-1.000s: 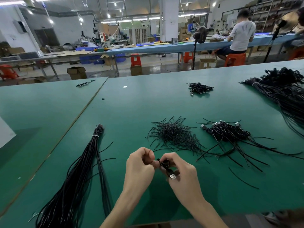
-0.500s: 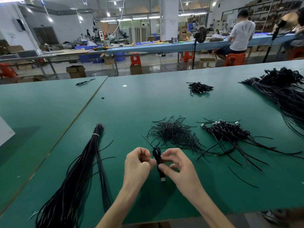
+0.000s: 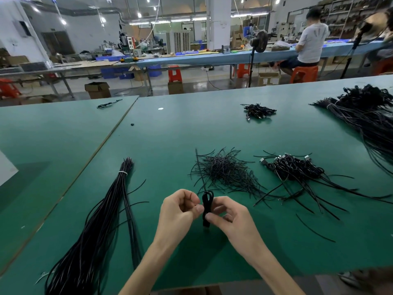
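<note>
Now both hands, left hand [image 3: 179, 211] and right hand [image 3: 230, 218], pinch the folded black cable [image 3: 206, 206] upright with curled fingers above the near bench [image 3: 170, 135].

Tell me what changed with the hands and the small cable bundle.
The folded cable swung from slanting, plug toward the lower right, to upright with its loop on top and plug hanging down. The left hand and right hand kept pinching it at its middle. The wire piles on the green table stayed put.

A big workshop has long blue tables [image 3: 212, 58], red stools [image 3: 175, 73], cardboard boxes [image 3: 97, 90], a white pillar [image 3: 219, 22] and bright ceiling lights [image 3: 139, 15].
</note>
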The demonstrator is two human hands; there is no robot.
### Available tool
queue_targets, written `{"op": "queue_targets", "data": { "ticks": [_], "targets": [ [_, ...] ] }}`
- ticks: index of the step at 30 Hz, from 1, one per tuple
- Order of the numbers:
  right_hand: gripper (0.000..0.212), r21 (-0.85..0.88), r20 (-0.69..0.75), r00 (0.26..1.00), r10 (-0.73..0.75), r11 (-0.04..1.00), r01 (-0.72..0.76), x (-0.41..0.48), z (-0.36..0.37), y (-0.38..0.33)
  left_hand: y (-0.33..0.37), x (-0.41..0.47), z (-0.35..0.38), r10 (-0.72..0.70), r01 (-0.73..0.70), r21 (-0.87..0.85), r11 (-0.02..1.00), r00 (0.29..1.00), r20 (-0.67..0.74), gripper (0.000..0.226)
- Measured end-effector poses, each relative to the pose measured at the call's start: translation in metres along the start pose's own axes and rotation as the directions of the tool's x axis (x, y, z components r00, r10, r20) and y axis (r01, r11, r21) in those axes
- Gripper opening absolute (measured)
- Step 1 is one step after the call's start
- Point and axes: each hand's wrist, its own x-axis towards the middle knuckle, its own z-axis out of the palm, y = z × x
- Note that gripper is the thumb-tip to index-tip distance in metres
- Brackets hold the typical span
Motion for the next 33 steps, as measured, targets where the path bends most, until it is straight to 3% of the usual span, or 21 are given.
{"op": "queue_targets", "data": {
  "ticks": [4, 9, 15, 22, 25, 30, 33],
  "targets": [
    [0.034, -0.011, -0.080, 0.996, -0.048, 0.999, 0.047, 0.001, -0.001, 0.000, 0.003, 0.001, 0.008, -0.100, 0.101, -0.038, 0.994, 0.995, 0.030, 0.026],
    [0.046, -0.024, -0.174, 0.983, -0.053, 0.998, 0.049, 0.000, -0.002, 0.002, 0.009, -0.001, 0.012, -0.123, 0.127, -0.043, 0.991, 0.989, 0.081, 0.026],
    [0.021, 0.129, -0.005, 1.000, 0.019, 0.992, -0.018, -0.004, -0.001, -0.004, 0.013, 0.005, -0.002, -0.126, 0.127, -0.012, 0.992, 0.989, 0.082, 0.027],
    [0.030, 0.242, 0.071, 0.994, 0.088, 0.965, -0.103, -0.002, -0.001, -0.005, 0.005, 0.004, -0.009, -0.096, 0.091, 0.079, 0.993, 0.994, 0.059, 0.030],
    [0.015, 0.210, 0.088, 0.995, 0.055, 0.975, -0.073, -0.002, -0.002, -0.003, 0.004, 0.005, -0.008, -0.061, 0.056, 0.124, 0.991, 0.997, 0.037, 0.031],
    [0.049, 0.152, 0.052, 0.998, 0.022, 0.988, -0.030, 0.000, -0.002, 0.000, 0.002, 0.004, -0.005, -0.058, 0.055, 0.102, 0.993, 0.998, 0.035, 0.028],
    [0.048, 0.137, 0.051, 0.999, -0.014, 0.990, 0.007, -0.001, -0.004, -0.001, 0.002, 0.004, -0.004, -0.131, 0.131, -0.005, 0.991, 0.990, 0.047, 0.028]
  ]
}}
